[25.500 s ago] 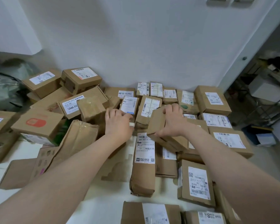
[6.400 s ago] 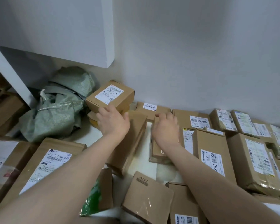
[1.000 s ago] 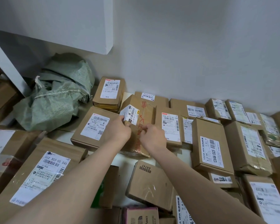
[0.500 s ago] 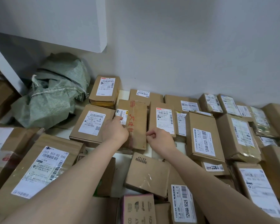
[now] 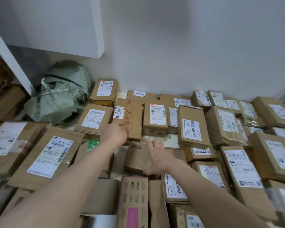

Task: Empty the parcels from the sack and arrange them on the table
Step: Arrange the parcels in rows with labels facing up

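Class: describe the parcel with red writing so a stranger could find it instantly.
Start at the crumpled green sack against the wall. Look right along the second row from the wall to the second parcel. It alone carries red handwriting down its top.

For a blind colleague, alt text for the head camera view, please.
Two bare hands reach over a table packed with brown parcels: the left hand at a parcel with red writing, the right hand on a small box. A crumpled green sack lies back left.
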Tool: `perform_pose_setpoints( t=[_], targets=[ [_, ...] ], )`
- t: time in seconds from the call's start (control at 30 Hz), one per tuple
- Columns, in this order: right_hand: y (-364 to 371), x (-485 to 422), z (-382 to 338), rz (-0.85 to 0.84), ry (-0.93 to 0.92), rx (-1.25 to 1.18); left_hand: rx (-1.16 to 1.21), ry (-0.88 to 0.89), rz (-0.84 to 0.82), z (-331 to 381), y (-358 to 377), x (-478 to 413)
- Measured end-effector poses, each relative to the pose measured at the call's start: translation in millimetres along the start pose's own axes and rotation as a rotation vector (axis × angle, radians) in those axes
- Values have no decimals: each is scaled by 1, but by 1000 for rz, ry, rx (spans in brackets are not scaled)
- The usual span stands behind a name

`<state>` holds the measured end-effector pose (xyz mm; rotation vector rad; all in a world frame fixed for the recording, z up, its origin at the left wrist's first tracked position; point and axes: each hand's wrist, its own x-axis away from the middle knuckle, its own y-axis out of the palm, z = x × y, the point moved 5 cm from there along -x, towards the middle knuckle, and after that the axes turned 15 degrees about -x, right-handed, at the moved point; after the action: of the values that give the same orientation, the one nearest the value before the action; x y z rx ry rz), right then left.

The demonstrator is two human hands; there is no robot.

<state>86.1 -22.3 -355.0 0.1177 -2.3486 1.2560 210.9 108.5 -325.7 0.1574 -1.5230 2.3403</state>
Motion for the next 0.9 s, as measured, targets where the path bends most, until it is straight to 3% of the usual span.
perform_pose_setpoints(
  t=[0.13, 0.27, 0.33, 0.4, 0.47, 0.53, 0.6, 0.73, 0.9],
  targets=[
    [-24, 17, 16, 136, -49, -364, 160, -22, 5, 7, -8, 17],
    [-39, 32, 41, 112, 85, -1135, 405, -58, 6, 12, -10, 32],
    [-37, 42, 46, 57, 136, -1628, 416, -56, -85, 16, -1, 41],
    [-32, 46, 47, 31, 176, -1807, 447, -45, -247, 21, 17, 50],
    [-22, 45, 49, 100, 271, -1601, 491, -63, -358, 23, 32, 57],
    [-18, 42, 52, 238, 369, -1224, 430, -40, -361, 23, 39, 61],
    [-16, 39, 51, 310, 415, -1041, 399, -30, -345, 21, 43, 63],
    [-4, 37, 40, 226, 392, -957, 334, -31, -307, 13, 50, 62],
    [8, 27, 44, 287, 393, -926, 257, -9, -268, 3, 47, 64]
  ],
)
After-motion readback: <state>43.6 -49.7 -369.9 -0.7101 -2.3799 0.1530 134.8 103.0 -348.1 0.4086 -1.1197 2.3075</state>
